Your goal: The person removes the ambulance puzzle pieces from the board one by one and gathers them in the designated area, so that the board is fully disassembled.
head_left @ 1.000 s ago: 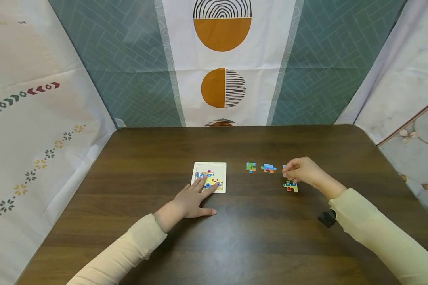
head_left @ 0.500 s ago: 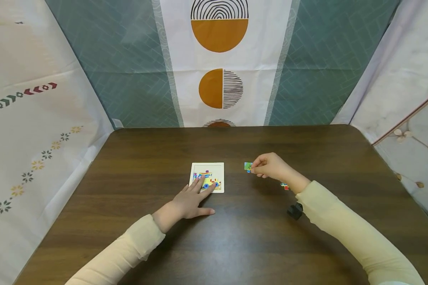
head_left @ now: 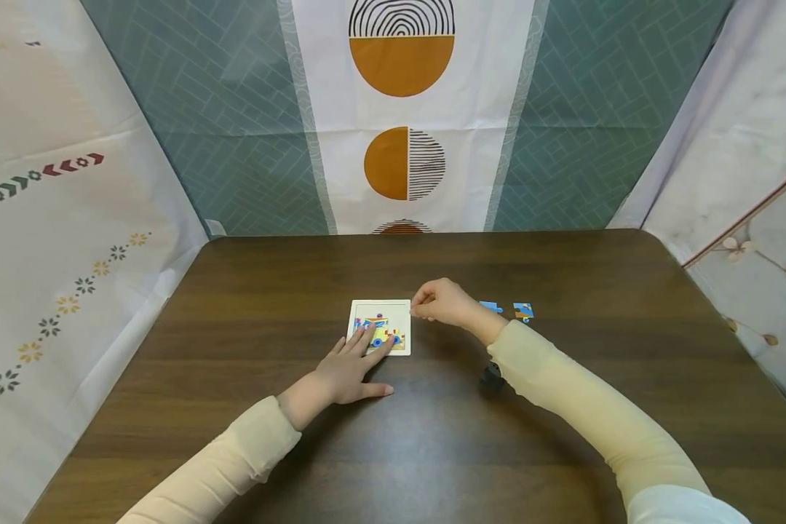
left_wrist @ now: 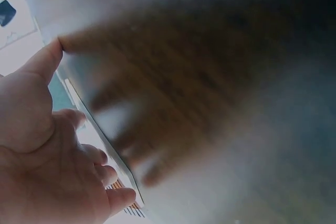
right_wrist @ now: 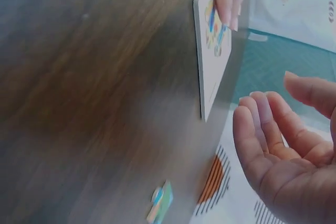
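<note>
My left hand (head_left: pixel 350 371) lies flat with spread fingers, its fingertips on a small white puzzle board (head_left: pixel 401 314). A partly assembled picture (head_left: pixel 396 340) of a yellow and blue vehicle shows on the board, partly covered by the fingers. My right hand (head_left: pixel 442 302) hovers at the board's right edge, fingers bent. In the right wrist view its thumb (right_wrist: pixel 310 90) stands apart from the fingers, and nothing shows between them. A green jigsaw piece (right_wrist: pixel 161 203) lies on the table below this hand; in the head view the hand hides it.
Two blue jigsaw pieces lie right of the hand, one (head_left: pixel 490 306) beside the wrist and another (head_left: pixel 522 311) farther right. The dark wooden table (head_left: pixel 288 276) ends at a patterned curtain (head_left: pixel 249 167). A black wrist device (head_left: pixel 493 377) hangs under the right sleeve.
My right hand has moved left from the loose pieces, past the green piece, to the board's right edge. The forearm now covers the lower loose piece. My left hand stays on the board.
</note>
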`<action>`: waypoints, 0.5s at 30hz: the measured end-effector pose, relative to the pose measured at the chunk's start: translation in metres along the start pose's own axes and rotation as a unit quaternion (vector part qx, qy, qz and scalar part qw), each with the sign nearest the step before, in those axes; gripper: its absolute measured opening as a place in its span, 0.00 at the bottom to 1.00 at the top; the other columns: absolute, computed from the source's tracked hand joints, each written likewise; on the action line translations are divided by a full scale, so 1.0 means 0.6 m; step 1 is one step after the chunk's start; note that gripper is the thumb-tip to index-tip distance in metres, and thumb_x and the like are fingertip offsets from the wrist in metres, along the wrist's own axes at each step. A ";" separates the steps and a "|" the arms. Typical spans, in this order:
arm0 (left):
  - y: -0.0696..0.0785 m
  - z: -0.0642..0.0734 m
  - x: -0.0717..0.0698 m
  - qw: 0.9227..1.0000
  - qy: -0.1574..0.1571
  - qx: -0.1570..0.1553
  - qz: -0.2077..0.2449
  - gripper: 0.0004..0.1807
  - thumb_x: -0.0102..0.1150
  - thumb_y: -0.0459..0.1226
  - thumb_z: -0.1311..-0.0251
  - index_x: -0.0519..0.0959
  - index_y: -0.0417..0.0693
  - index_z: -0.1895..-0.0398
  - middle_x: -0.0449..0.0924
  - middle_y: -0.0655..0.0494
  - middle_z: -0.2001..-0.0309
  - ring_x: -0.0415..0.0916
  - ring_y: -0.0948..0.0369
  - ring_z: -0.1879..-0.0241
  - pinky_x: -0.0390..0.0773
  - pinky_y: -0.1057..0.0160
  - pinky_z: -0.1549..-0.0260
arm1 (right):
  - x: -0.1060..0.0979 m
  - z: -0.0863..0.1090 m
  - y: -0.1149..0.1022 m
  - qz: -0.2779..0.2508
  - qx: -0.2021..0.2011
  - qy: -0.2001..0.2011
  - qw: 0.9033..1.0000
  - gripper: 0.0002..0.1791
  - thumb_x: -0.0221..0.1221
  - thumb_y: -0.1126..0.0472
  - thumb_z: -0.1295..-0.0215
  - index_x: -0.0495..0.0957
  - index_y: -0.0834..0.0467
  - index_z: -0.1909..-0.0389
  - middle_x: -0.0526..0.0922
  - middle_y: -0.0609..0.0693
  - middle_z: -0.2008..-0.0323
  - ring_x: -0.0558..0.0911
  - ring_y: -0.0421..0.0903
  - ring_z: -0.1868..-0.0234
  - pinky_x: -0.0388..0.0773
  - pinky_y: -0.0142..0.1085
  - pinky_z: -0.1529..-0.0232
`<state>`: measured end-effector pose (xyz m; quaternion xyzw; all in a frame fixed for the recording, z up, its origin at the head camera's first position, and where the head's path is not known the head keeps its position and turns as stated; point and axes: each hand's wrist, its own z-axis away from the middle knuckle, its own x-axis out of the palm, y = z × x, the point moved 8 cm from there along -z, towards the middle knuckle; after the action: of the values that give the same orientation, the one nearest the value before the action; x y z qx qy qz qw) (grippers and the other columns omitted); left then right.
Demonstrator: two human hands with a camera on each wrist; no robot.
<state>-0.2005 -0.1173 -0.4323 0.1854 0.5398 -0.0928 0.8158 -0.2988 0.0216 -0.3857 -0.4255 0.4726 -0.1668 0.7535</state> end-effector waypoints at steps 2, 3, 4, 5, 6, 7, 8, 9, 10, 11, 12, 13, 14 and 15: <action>0.002 0.001 0.000 1.000 0.003 0.002 0.003 0.44 0.48 0.63 0.39 0.45 0.62 0.24 0.34 0.47 0.23 0.34 0.49 0.25 0.45 0.44 0.30 | 0.012 -0.011 -0.009 0.022 -0.009 -0.009 1.000 0.09 0.61 0.63 0.39 0.81 0.65 0.61 0.84 0.56 0.67 0.77 0.43 0.73 0.76 0.33 0.68; 0.001 0.002 0.001 1.000 0.003 0.001 0.002 0.44 0.48 0.63 0.39 0.45 0.61 0.24 0.34 0.47 0.23 0.34 0.49 0.25 0.45 0.44 0.30 | 0.018 -0.016 -0.013 0.034 -0.012 -0.013 0.999 0.09 0.62 0.63 0.39 0.81 0.64 0.61 0.84 0.55 0.66 0.78 0.43 0.71 0.77 0.32 0.67; 0.001 0.004 0.003 1.000 0.005 0.000 0.002 0.44 0.48 0.63 0.39 0.45 0.61 0.24 0.34 0.47 0.23 0.34 0.49 0.25 0.45 0.44 0.30 | 0.026 -0.022 -0.017 0.043 -0.015 -0.019 0.999 0.10 0.62 0.63 0.39 0.81 0.64 0.60 0.85 0.55 0.64 0.79 0.44 0.69 0.78 0.33 0.65; 0.000 0.006 0.004 1.000 0.006 -0.002 0.003 0.44 0.48 0.62 0.39 0.45 0.61 0.24 0.35 0.47 0.23 0.34 0.49 0.25 0.45 0.44 0.30 | 0.033 -0.027 -0.022 0.053 -0.020 -0.024 0.998 0.10 0.62 0.63 0.39 0.81 0.64 0.59 0.84 0.55 0.63 0.80 0.44 0.66 0.79 0.33 0.62; -0.001 0.008 0.005 1.000 0.008 -0.005 0.003 0.44 0.48 0.62 0.38 0.46 0.61 0.24 0.35 0.46 0.23 0.35 0.49 0.25 0.46 0.44 0.30 | 0.041 -0.032 -0.027 0.060 -0.025 -0.029 0.997 0.11 0.62 0.62 0.39 0.81 0.64 0.58 0.84 0.54 0.61 0.82 0.45 0.63 0.80 0.34 0.60; -0.002 0.011 0.007 1.000 0.009 -0.009 0.001 0.43 0.48 0.62 0.38 0.46 0.61 0.24 0.36 0.47 0.23 0.35 0.49 0.25 0.46 0.44 0.30 | 0.049 -0.036 -0.031 0.064 -0.029 -0.033 0.997 0.11 0.62 0.62 0.39 0.81 0.63 0.57 0.84 0.54 0.60 0.82 0.46 0.60 0.80 0.35 0.57; -0.002 0.013 0.007 1.000 0.010 -0.012 -0.002 0.43 0.48 0.62 0.38 0.47 0.61 0.24 0.36 0.47 0.23 0.35 0.49 0.25 0.46 0.44 0.30 | 0.056 -0.041 -0.035 0.067 -0.033 -0.037 0.997 0.12 0.61 0.62 0.39 0.81 0.63 0.57 0.84 0.54 0.59 0.82 0.48 0.57 0.80 0.36 0.55; -0.002 0.014 0.007 1.000 0.014 -0.013 -0.005 0.43 0.48 0.62 0.38 0.47 0.60 0.24 0.37 0.46 0.24 0.36 0.48 0.25 0.47 0.44 0.30 | 0.061 -0.044 -0.037 0.069 -0.038 -0.039 0.996 0.12 0.61 0.62 0.38 0.81 0.63 0.56 0.84 0.54 0.58 0.82 0.48 0.55 0.80 0.36 0.54; 0.000 0.016 0.006 1.000 0.019 -0.013 -0.006 0.42 0.48 0.61 0.38 0.48 0.59 0.24 0.37 0.45 0.24 0.37 0.48 0.25 0.47 0.44 0.30 | 0.065 -0.047 -0.039 0.070 -0.040 -0.040 0.996 0.12 0.61 0.63 0.38 0.81 0.63 0.55 0.84 0.55 0.58 0.82 0.49 0.54 0.79 0.37 0.53; 0.003 0.017 0.004 1.000 0.023 -0.010 -0.007 0.42 0.48 0.62 0.38 0.49 0.59 0.24 0.38 0.44 0.24 0.38 0.47 0.25 0.48 0.44 0.30 | 0.068 -0.050 -0.040 0.070 -0.040 -0.039 0.996 0.12 0.60 0.63 0.38 0.80 0.63 0.55 0.84 0.55 0.57 0.82 0.50 0.53 0.79 0.37 0.53; 0.006 0.017 0.004 1.000 0.025 -0.007 -0.007 0.42 0.47 0.62 0.38 0.49 0.58 0.25 0.38 0.42 0.24 0.38 0.47 0.25 0.48 0.44 0.31 | 0.070 -0.052 -0.039 0.070 -0.039 -0.036 0.996 0.12 0.60 0.64 0.38 0.80 0.63 0.55 0.84 0.55 0.58 0.82 0.50 0.53 0.79 0.37 0.53; 0.009 0.017 0.003 1.000 0.026 -0.005 -0.008 0.42 0.47 0.62 0.38 0.50 0.58 0.25 0.38 0.42 0.24 0.39 0.47 0.25 0.49 0.44 0.31 | 0.070 -0.054 -0.037 0.070 -0.037 -0.033 0.996 0.12 0.60 0.64 0.38 0.80 0.64 0.55 0.84 0.55 0.58 0.82 0.50 0.53 0.79 0.37 0.54; 0.012 0.017 0.002 1.000 0.027 -0.004 -0.008 0.43 0.46 0.63 0.38 0.50 0.57 0.25 0.38 0.41 0.24 0.39 0.46 0.25 0.49 0.44 0.31 | 0.070 -0.055 -0.036 0.070 -0.036 -0.028 0.997 0.12 0.59 0.65 0.39 0.80 0.64 0.55 0.85 0.56 0.58 0.82 0.50 0.54 0.79 0.37 0.54; 0.015 0.016 0.003 1.000 0.026 -0.004 -0.008 0.43 0.45 0.64 0.38 0.49 0.58 0.24 0.37 0.40 0.25 0.38 0.46 0.25 0.49 0.44 0.31 | 0.069 -0.057 -0.034 0.069 -0.035 -0.023 0.997 0.12 0.59 0.66 0.39 0.80 0.64 0.55 0.84 0.56 0.58 0.82 0.50 0.54 0.79 0.37 0.55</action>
<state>-0.1886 -0.1131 -0.4286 0.1806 0.5630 -0.0925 0.8012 -0.3040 -0.0340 -0.3995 -0.4211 0.4890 -0.0879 0.7588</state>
